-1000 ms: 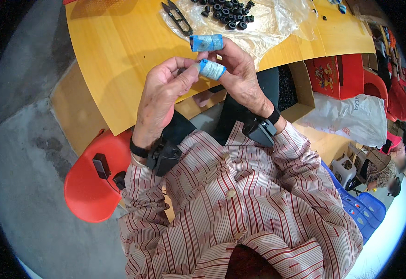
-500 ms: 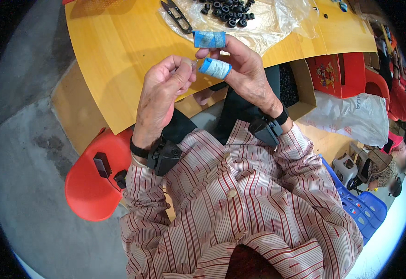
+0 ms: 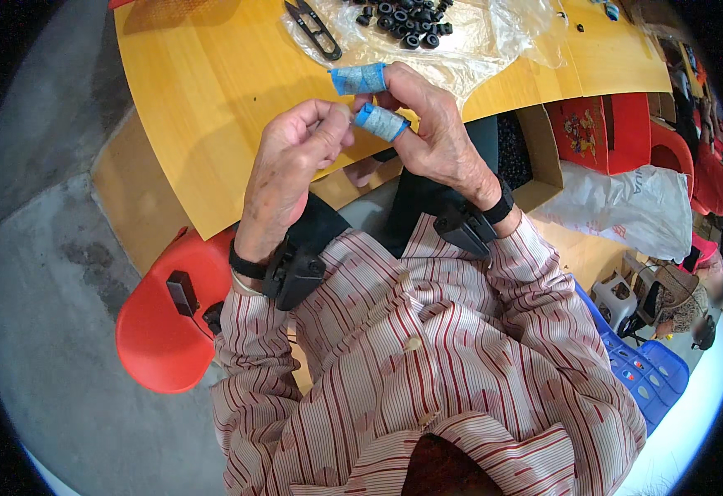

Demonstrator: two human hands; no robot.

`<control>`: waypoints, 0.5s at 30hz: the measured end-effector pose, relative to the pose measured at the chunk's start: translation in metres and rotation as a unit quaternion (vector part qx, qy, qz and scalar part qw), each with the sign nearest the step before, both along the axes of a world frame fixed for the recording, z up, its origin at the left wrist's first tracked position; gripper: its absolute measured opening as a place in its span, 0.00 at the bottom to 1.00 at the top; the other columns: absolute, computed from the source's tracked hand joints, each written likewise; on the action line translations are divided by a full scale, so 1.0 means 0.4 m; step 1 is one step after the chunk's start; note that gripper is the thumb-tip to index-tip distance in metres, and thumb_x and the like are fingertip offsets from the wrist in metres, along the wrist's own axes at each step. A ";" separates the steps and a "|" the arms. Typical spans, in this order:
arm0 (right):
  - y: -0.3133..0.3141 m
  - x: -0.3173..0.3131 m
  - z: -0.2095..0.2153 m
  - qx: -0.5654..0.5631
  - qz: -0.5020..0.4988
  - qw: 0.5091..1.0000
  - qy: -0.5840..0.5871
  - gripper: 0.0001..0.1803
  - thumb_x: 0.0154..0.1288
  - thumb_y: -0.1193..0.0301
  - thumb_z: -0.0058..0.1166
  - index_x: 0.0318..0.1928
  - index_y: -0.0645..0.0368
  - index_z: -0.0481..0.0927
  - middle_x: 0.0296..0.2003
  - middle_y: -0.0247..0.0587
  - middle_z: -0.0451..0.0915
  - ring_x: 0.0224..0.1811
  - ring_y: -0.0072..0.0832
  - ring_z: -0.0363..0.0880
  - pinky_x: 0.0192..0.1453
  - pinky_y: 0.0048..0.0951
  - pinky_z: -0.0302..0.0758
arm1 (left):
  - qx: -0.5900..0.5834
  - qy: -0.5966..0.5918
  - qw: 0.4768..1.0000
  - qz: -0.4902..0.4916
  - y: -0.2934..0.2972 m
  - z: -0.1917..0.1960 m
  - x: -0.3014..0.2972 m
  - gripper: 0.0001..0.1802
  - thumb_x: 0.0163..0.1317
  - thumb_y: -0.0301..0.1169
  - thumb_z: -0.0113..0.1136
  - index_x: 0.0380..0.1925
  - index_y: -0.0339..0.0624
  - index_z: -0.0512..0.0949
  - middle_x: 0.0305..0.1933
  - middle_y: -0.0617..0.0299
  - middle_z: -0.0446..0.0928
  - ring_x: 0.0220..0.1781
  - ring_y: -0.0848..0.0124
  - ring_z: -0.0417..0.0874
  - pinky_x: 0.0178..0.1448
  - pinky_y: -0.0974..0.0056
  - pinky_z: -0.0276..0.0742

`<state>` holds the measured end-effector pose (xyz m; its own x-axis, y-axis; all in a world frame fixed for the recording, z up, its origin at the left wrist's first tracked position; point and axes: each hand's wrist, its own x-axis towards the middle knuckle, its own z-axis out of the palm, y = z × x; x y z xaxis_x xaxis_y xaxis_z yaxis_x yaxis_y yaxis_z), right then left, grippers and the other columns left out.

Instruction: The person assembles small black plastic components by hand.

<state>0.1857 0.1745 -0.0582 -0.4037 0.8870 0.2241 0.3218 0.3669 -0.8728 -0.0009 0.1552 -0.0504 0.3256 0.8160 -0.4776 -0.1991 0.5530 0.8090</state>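
My left hand (image 3: 299, 157) is closed, its thumb and forefinger pinched on something small that the fingertips hide. Just to its right, my right hand (image 3: 436, 136) has its fingers curled, with the tips close against the left fingertips. Blue wraps cover its forefinger (image 3: 359, 79) and thumb (image 3: 382, 121). Whatever lies between those fingers is too small to make out. Both hands are held over the near edge of the yellow table (image 3: 204, 107). Beyond them lie black thread snips (image 3: 315, 31) and a heap of small black ring-shaped parts (image 3: 411, 23) on a clear plastic sheet (image 3: 481, 50).
A red chair (image 3: 155, 339) with a small black box (image 3: 182, 293) on it stands at my left. To my right are an open cardboard box (image 3: 539, 153), a red box (image 3: 581, 132), a white plastic bag (image 3: 626, 202) and a blue plastic seat (image 3: 651, 376).
My right forefinger has shifted left and a little down, closer to the left hand. The tiny thing that showed at the left fingertips is now hidden. The left hand has barely moved.
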 end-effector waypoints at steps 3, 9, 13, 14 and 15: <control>-0.004 -0.005 -0.002 -0.038 -0.024 0.998 0.036 0.15 0.59 0.75 0.56 0.48 0.60 0.75 0.33 0.40 0.75 0.33 0.28 0.76 0.39 0.29 0.75 | -0.029 -0.072 0.996 0.032 0.003 0.003 -0.009 0.18 0.68 0.38 0.50 0.45 0.31 0.72 0.36 0.62 0.74 0.33 0.80 0.69 0.39 0.75 0.66; -0.007 0.010 -0.013 -0.054 -0.044 0.997 0.043 0.17 0.59 0.77 0.55 0.50 0.61 0.74 0.34 0.38 0.75 0.33 0.24 0.76 0.39 0.24 0.75 | -0.013 -0.127 0.991 0.044 0.001 0.010 -0.037 0.23 0.70 0.35 0.46 0.55 0.25 0.66 0.50 0.49 0.75 0.48 0.69 0.77 0.56 0.68 0.71; -0.010 0.009 -0.015 -0.054 -0.044 0.996 0.063 0.17 0.59 0.76 0.55 0.50 0.62 0.74 0.35 0.37 0.77 0.33 0.23 0.76 0.40 0.24 0.75 | 0.011 -0.118 0.993 0.027 -0.008 0.012 -0.037 0.22 0.68 0.32 0.46 0.56 0.26 0.65 0.51 0.46 0.74 0.52 0.66 0.77 0.59 0.66 0.71; -0.010 0.010 -0.014 -0.055 -0.044 0.996 0.063 0.17 0.59 0.76 0.55 0.50 0.62 0.74 0.35 0.37 0.77 0.33 0.23 0.76 0.40 0.24 0.75 | 0.010 -0.118 0.993 0.027 -0.010 0.011 -0.036 0.22 0.68 0.32 0.46 0.56 0.26 0.65 0.51 0.46 0.74 0.52 0.66 0.77 0.59 0.66 0.71; -0.009 0.012 -0.011 -0.056 -0.042 0.996 0.059 0.16 0.60 0.76 0.55 0.50 0.62 0.74 0.35 0.37 0.77 0.33 0.22 0.76 0.40 0.24 0.75 | 0.007 -0.120 0.992 0.025 -0.012 0.010 -0.035 0.21 0.68 0.32 0.47 0.55 0.27 0.66 0.51 0.46 0.74 0.51 0.67 0.77 0.58 0.67 0.71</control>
<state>0.1903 0.1708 -0.0627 -0.3041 0.9386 0.1631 0.2392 0.2410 -0.9406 -0.0150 0.1505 -0.0463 0.3884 0.8401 -0.3787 -0.4138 0.5262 0.7429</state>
